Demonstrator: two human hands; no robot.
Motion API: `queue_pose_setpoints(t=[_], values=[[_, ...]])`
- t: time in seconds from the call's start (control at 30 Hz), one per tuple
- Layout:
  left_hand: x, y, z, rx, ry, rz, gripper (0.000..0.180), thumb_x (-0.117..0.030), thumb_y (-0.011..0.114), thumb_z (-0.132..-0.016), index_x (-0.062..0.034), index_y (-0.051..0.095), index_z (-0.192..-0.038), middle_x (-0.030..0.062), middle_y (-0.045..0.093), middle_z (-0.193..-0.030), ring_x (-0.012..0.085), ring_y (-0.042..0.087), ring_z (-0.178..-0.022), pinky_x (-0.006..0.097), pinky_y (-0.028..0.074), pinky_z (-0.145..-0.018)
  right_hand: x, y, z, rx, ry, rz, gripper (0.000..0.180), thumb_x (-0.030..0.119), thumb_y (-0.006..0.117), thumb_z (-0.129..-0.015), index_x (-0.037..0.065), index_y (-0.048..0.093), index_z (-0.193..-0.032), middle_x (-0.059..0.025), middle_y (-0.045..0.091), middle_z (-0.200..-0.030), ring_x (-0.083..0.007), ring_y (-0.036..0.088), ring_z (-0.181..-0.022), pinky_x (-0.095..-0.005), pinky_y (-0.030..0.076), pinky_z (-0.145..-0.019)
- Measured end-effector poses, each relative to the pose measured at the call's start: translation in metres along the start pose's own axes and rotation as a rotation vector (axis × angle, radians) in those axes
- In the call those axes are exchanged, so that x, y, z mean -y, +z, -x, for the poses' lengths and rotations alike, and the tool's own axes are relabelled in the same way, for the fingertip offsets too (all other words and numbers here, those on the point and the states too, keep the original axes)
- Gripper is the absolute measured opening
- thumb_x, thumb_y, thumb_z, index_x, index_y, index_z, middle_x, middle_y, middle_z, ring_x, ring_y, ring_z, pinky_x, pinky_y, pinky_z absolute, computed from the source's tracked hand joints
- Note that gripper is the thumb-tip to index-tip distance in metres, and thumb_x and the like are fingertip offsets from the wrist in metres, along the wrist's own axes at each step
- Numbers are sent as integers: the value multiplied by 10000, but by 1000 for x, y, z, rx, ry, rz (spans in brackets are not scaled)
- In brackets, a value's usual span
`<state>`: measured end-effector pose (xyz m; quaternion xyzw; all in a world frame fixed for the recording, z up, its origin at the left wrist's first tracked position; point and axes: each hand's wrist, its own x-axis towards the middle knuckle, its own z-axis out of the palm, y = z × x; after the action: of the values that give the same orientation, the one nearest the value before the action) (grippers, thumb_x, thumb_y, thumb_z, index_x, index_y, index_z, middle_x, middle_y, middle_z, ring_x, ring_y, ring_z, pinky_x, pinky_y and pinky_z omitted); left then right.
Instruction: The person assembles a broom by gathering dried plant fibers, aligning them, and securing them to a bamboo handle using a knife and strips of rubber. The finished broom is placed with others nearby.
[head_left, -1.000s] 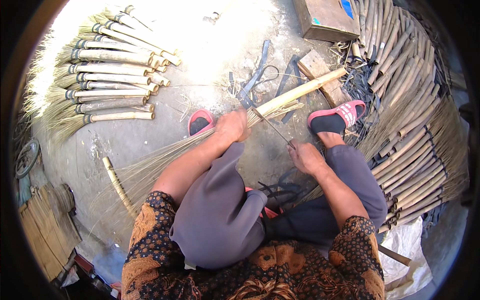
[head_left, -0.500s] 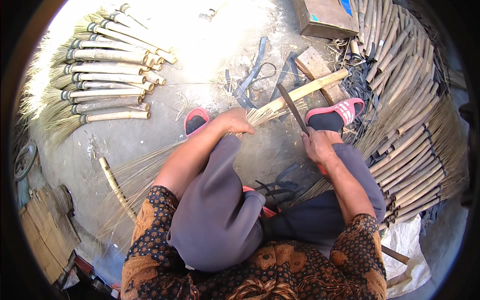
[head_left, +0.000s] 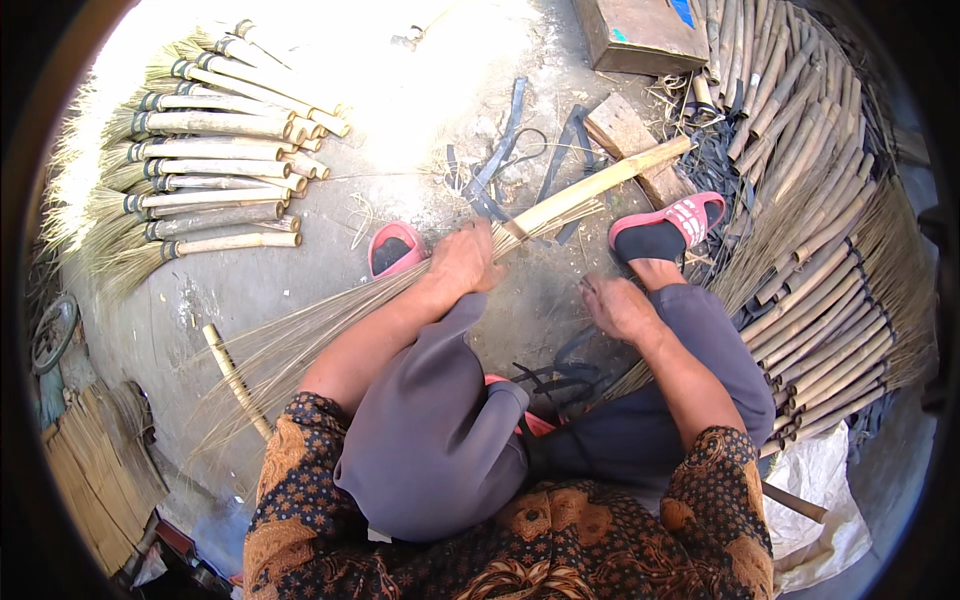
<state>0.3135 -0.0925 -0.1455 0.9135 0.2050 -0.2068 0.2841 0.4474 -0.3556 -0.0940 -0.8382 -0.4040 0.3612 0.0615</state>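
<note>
My left hand (head_left: 466,258) is closed round a bundle of long thin plant bristles (head_left: 300,335) where it meets a split bamboo handle (head_left: 610,180). The handle slants up to the right, its far end over a wooden block (head_left: 640,145). Short cut bristle ends (head_left: 575,213) stick out along its underside. Loose lengths trail left from my hand past my forearm. My right hand (head_left: 618,305) hangs in front of my right knee, apart from the bundle, its fingers curled. The knife seen in it earlier is smeared by motion and its blade cannot be made out.
Finished short brooms (head_left: 220,155) lie in a row at the far left. Many bamboo-handled brooms (head_left: 820,350) are piled on the right. Black rubber strips (head_left: 500,150) lie on the floor beyond my hands. A box (head_left: 645,35) stands at the back; a bamboo stick (head_left: 235,380) lies left.
My right hand has moved slightly left and down, and the knife blade no longer shows clearly. The bristle ends now lie along the handle's lower side; the handle has shifted slightly.
</note>
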Motion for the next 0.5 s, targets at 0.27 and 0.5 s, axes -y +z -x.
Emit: queue_pose_setpoints(t=[0.27,0.5], values=[[33,-11,-30,398,62,420,532,-343,814,-724,-75,742,-1178,208,770,-1026,345,739,-942,412,576,-873,-35,-31,-10,-237,266,-55,288,281,536,-1059,14,645,-1074,-319,711,-956,-514,674,-951,-574,505,-840],[33,8,-34,359,88,444,545,-370,833,-703,-56,755,-1143,201,767,-1010,332,726,-914,393,566,-847,-27,-23,-8,-151,126,-60,262,258,572,-1026,9,653,-1009,-278,697,-862,-506,664,-929,-561,510,-838]])
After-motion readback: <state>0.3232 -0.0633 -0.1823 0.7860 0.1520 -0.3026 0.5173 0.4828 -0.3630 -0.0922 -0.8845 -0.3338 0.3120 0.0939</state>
